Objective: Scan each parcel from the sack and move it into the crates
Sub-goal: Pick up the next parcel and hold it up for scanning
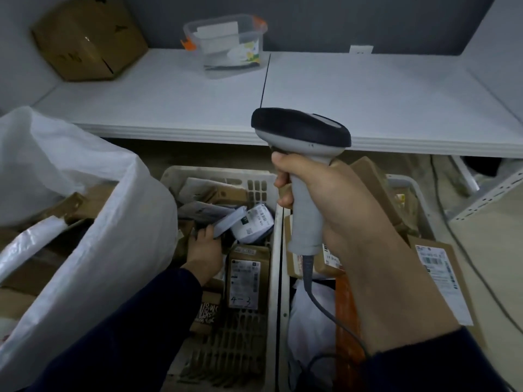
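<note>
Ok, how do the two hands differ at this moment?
The right hand is raised, gripping the scanner by its handle; the left hand is down in the left crate, holding a grey parcel. The right hand is close to the camera and looks large; the left is farther and looks small. Both come from dark sleeves.

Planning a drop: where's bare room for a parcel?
Shelf is bare right of the clear tub. Left crate shows open grid floor at near end. Right crate is packed; so is left crate's far end, where the left hand grips a parcel.
</note>
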